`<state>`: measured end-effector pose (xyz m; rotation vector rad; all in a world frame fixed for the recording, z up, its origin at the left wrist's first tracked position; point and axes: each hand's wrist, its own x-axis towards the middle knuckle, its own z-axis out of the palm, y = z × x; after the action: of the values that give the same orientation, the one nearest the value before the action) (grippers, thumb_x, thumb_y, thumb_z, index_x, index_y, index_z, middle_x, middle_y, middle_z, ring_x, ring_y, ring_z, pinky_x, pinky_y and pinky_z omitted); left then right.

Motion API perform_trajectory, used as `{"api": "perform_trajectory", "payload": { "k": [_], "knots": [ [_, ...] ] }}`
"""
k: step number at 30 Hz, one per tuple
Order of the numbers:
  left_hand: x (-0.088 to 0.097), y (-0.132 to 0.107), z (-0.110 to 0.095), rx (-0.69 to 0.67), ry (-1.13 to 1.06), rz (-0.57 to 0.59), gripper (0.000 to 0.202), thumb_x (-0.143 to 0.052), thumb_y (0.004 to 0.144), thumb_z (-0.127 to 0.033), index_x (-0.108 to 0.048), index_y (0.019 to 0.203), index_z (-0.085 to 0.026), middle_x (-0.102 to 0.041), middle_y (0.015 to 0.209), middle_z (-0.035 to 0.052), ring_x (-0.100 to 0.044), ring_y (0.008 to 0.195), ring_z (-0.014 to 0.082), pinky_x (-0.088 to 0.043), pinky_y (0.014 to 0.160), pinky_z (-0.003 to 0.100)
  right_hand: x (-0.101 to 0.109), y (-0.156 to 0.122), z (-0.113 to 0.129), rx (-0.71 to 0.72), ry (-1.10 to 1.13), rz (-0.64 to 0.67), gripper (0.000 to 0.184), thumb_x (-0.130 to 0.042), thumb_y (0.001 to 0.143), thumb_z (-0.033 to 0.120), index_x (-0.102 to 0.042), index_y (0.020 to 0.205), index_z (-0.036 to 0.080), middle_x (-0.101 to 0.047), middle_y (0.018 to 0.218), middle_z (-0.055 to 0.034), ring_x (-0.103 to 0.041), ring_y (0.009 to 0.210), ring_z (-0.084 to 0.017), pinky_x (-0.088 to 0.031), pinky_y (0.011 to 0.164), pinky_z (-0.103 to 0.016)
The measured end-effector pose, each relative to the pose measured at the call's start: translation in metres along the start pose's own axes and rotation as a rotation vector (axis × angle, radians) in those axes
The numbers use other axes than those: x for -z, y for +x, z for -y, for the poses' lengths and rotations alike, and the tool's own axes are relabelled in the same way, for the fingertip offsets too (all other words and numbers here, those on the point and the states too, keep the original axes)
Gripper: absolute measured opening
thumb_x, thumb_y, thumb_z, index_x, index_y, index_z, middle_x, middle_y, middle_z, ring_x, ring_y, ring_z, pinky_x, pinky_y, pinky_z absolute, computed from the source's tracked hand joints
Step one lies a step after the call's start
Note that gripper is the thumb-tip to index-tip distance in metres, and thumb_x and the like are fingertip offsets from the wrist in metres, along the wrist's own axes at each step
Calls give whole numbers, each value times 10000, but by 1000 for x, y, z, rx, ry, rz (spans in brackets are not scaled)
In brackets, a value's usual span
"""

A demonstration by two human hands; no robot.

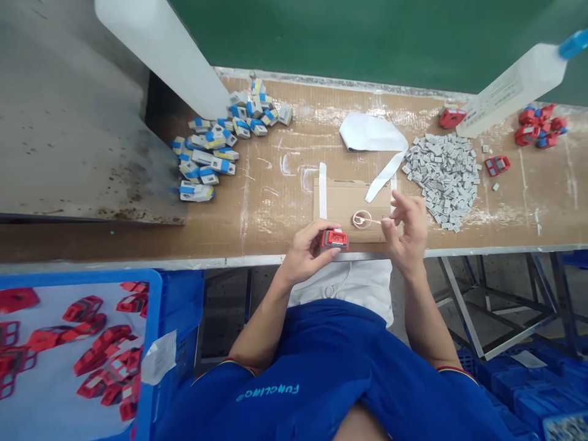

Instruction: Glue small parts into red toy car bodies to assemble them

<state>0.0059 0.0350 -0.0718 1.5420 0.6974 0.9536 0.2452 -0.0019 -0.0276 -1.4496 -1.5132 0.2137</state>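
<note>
My left grip (303,254) is closed around a red plastic housing (334,239), the fingers wrapped over its near side and the thumb on top, and I hold it just above the front edge of the counter (275,205). My right grip (407,229) is pressed together at the fingertips, pinching a thin pale stick (371,220) whose far end reaches into a small round white-rimmed dish (361,219); what is in the dish is too small to tell. That dish sits on a flat piece of cardboard (342,202), right between my two grips, with a white paper strip (323,190) along the cardboard's left side and another (384,177) lying across its top right corner. Beyond it lies a crumpled white sheet (372,133). To my right is a heap of small grey pieces (443,180), with a few red housings (497,164) near it and more in a cluster (539,125) further along. A white bottle with a blue cap (519,89) lies by the far edge. To my left is a pile of blue-and-white parts (206,147), and below the counter a blue crate (92,349) holds more red housings.
</note>
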Motion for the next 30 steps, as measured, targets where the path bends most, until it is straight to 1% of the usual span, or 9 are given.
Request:
{"api": "perform_trajectory", "payload": {
  "k": [3,7,10,14,17,19,23,27,30],
  "knots": [
    [4,-6,-2,37,-149,-49,398,-828,938,-432,-709,1230,-189,-721,1069,64,-726,893,160,-594,795,255,14,23,19,37,-41,23,275,-608,1088,351,-734,1306,242,-705,1027,-60,-666,853,-180,-538,715,-318],
    [15,-19,-4,110,-323,-88,426,-842,927,-447,-691,1238,-199,-746,1048,53,-769,863,170,-622,788,265,2,81,42,165,-66,403,190,-627,1076,342,-761,1159,237,-743,953,-39,-675,797,-172,-539,756,-319],
    [24,-29,-7,127,-395,-112,446,-881,894,-436,-697,1218,-192,-780,1054,70,-794,887,185,-639,798,272,-49,135,52,209,-130,678,185,-618,1045,277,-760,1141,207,-750,1108,-83,-688,851,-190,-538,847,-351],
    [32,-41,-11,135,-465,-170,489,-923,856,-441,-697,1204,-183,-798,1006,70,-816,896,187,-645,807,262,-145,184,65,223,-344,862,275,-589,1030,199,-727,1264,153,-744,1297,-174,-713,1116,-300,-524,1016,-429],
    [37,-51,-14,142,-467,-228,508,-931,847,-451,-697,1206,-178,-792,986,65,-814,884,183,-642,819,263,-203,195,76,136,-492,865,373,-528,1048,173,-651,1396,112,-704,1408,-243,-697,1231,-368,-540,1050,-491],
    [42,-59,-16,134,-455,-268,504,-935,842,-446,-707,1203,-179,-780,1005,63,-817,901,193,-639,824,266,-223,196,81,42,-559,834,389,-471,1043,111,-648,1389,94,-659,1468,-281,-698,1252,-382,-549,1054,-514],
    [55,-72,-18,117,-460,-326,495,-937,837,-440,-722,1201,-185,-772,1022,61,-818,881,201,-637,812,277,-228,195,80,-13,-567,823,398,-461,1013,41,-689,1338,70,-587,1539,-316,-700,1288,-392,-530,1113,-528],
    [62,-70,-18,126,-447,-357,510,-960,810,-437,-736,1184,-173,-780,963,60,-804,879,189,-628,820,264,-211,195,74,35,-500,911,342,-597,929,21,-754,1231,56,-732,1343,-288,-700,1289,-408,-518,1138,-518],
    [62,-57,-18,113,-485,-362,544,-971,784,-470,-758,1177,-161,-783,989,77,-810,867,198,-640,790,265,-189,193,72,42,-417,955,402,-673,940,98,-718,1340,79,-784,1280,-219,-739,1185,-331,-575,1066,-450]
  ]
}}
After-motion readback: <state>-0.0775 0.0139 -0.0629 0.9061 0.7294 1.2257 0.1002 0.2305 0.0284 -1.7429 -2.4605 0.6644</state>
